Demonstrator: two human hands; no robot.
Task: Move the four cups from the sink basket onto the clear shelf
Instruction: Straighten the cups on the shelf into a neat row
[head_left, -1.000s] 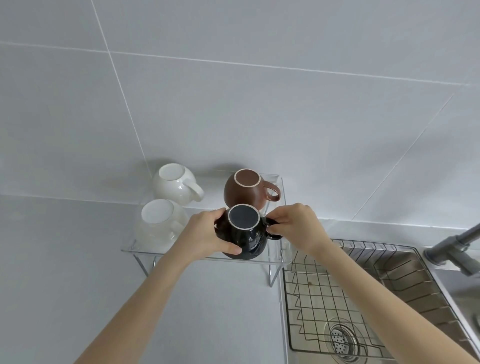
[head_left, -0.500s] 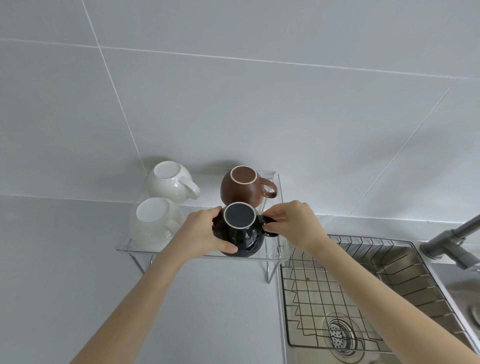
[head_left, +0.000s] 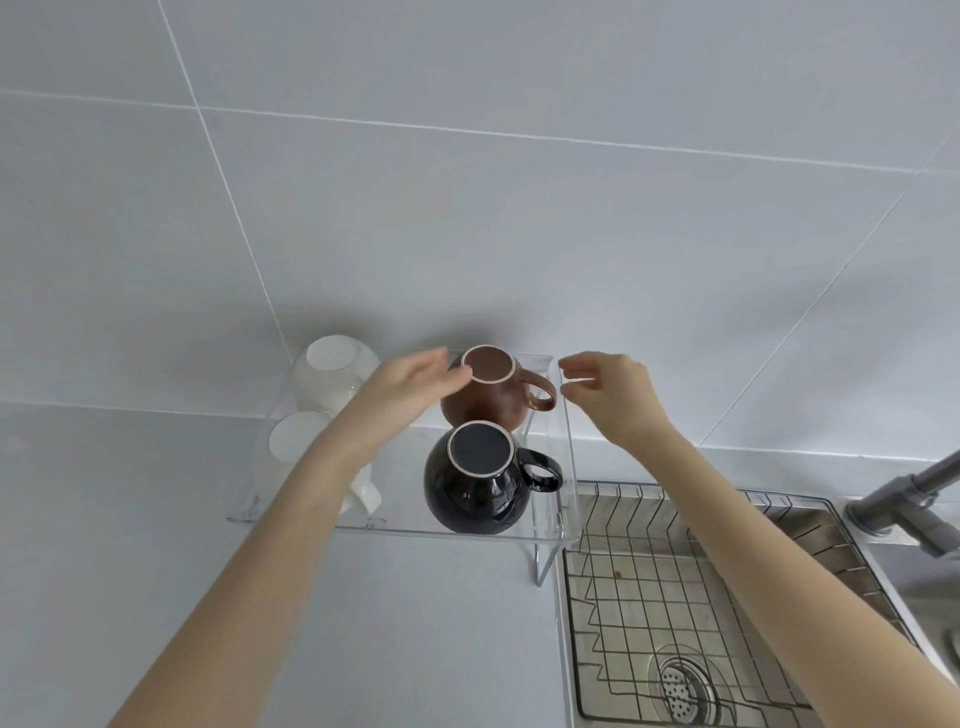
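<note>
four cups upside down on clear shelf (head_left: 395, 527): black cup (head_left: 475, 480) front right, brown cup (head_left: 488, 392) behind it, two white cups (head_left: 332, 376) at left, front one partly hidden by forearm. sink basket (head_left: 675, 587) holds no cups; task looks complete. left hand (head_left: 410, 384) fingers loose, grasping nothing, near brown cup; contact unclear. right hand (head_left: 608, 392) fingers curled, empty, over shelf's right end. glazed ceramic: likely hefty, rigid, slick, chippable; hold round body or handle. grey surface (head_left: 130, 545), tiled wall, faucet (head_left: 904, 501) at right.
</note>
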